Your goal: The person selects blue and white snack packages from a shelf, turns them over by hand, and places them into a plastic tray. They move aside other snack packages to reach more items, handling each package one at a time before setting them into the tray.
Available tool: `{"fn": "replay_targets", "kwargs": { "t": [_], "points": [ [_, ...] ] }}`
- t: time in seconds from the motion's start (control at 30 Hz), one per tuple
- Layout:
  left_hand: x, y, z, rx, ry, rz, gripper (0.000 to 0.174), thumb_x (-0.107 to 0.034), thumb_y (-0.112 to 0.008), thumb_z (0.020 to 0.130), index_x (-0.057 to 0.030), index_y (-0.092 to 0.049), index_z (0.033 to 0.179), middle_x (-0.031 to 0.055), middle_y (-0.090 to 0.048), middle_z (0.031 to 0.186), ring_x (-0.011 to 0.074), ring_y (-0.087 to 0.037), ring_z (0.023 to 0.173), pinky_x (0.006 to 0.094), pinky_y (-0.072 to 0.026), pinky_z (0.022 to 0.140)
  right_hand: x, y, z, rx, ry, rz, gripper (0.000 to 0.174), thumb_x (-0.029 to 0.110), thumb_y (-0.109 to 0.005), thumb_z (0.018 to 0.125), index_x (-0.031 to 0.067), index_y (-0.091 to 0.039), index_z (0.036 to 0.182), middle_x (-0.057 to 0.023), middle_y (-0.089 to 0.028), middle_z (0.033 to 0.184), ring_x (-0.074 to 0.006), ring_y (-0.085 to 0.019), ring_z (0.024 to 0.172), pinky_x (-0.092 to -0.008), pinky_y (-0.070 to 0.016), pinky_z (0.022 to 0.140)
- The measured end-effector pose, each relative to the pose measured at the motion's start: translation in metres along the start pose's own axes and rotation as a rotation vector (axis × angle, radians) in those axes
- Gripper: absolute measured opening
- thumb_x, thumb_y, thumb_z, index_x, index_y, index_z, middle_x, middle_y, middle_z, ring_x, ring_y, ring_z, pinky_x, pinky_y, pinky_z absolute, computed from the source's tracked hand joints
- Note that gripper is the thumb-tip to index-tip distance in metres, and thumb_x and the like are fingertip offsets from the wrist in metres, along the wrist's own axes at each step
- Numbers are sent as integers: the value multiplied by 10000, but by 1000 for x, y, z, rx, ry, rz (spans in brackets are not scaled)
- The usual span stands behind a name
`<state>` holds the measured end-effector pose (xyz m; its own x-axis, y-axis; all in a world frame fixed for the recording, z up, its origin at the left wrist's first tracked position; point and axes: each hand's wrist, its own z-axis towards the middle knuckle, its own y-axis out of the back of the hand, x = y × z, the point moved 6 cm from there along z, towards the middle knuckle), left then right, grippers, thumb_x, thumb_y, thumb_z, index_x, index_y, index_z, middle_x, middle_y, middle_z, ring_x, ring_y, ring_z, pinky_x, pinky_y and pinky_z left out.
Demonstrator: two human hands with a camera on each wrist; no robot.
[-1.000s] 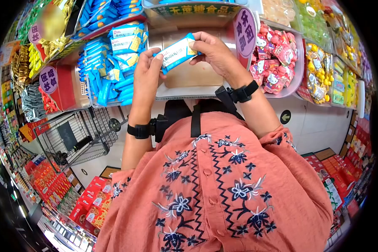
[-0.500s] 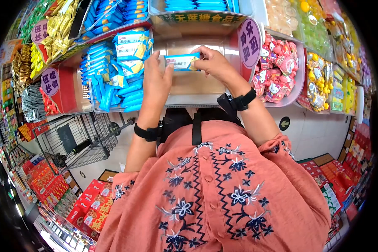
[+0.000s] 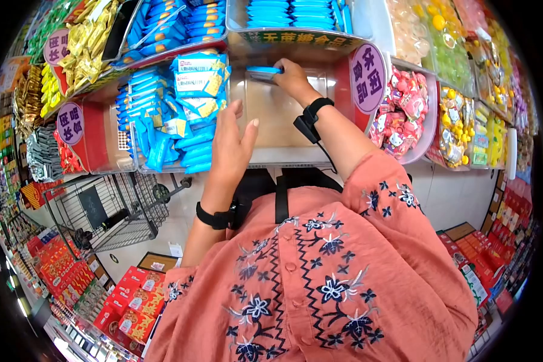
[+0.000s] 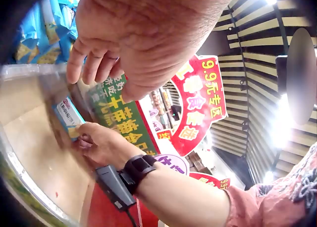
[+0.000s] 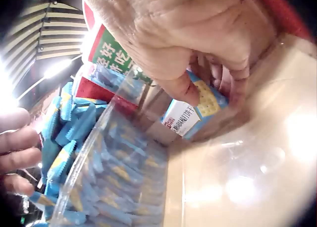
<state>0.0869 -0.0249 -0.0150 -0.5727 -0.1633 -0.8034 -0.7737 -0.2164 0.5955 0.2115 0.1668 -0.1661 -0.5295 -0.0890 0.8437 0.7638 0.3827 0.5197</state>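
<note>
1. Nearest, the embroidered coral shirt (image 3: 295, 289) fills the lower middle of the head view; standing this close presumably lets both arms reach the bin easily.
2. At centre, just beside the heaped packets, the left hand (image 3: 231, 143) holds nothing, its thumb spread from its extended fingers, seemingly to keep out of the other's way.
3. Upper middle, the right hand (image 3: 294, 79) pinches a blue-and-white cracker packet (image 3: 263, 71) by one end. That grip leaves much of its printed face uncovered, as the right wrist view shows.
4. The packet is inside the clear plastic bin (image 3: 277, 130), near the back wall; whether it touches the floor, I cannot tell.
5. Left of centre, more blue cracker packets (image 3: 199, 78) lie behind a transparent divider (image 5: 92, 157), which likely keeps neighbouring goods apart.
6. Upper right, a round purple sign (image 3: 368, 78) stands upright, apparently for shoppers to read.
</note>
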Motion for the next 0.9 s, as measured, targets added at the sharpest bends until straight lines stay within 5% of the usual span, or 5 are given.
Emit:
{"fn": "replay_targets", "kwargs": {
  "t": [0.27,0.37,0.57,0.73,0.9],
  "points": [
    [2,17,-9,4,-45,106,475,-113,-635,940,44,-475,1359,215,-563,1281,283,-592,1146,346,-516,901,-29,-19,11,-110,21,-209,381,184,-688,776,59,-680,1136,-248,-677,1029,-439,-616,1001,-509,-495,874],
    [1,27,-7,-17,43,-63,453,-114,-660,923,38,-495,1316,216,-589,1214,336,-594,1127,394,-498,915,-14,-14,-4,-208,-34,-312,354,187,-677,807,107,-671,1151,-219,-658,1022,-411,-609,988,-513,-487,868],
    [1,73,17,-136,23,-167,417,-90,-658,925,16,-517,1302,175,-619,1195,278,-635,1070,357,-533,842,-10,-17,-3,-154,-185,-175,302,163,-620,840,96,-657,1132,-210,-682,997,-408,-638,974,-499,-502,847],
    [-9,164,73,-410,-129,112,315,-137,-623,952,26,-576,1218,182,-644,1141,282,-642,1033,368,-510,872,-3,-22,-6,-188,-220,-71,352,195,-627,835,13,-609,1136,-228,-696,974,-415,-654,952,-489,-508,829],
    [23,230,168,-628,-335,616,478,-228,-711,877,49,-556,1235,247,-613,1149,408,-568,1089,481,-452,961,-2,-22,-10,-252,-247,-18,378,214,-641,830,-45,-556,1091,-229,-684,958,-423,-649,932,-486,-502,819]
  ]
}}
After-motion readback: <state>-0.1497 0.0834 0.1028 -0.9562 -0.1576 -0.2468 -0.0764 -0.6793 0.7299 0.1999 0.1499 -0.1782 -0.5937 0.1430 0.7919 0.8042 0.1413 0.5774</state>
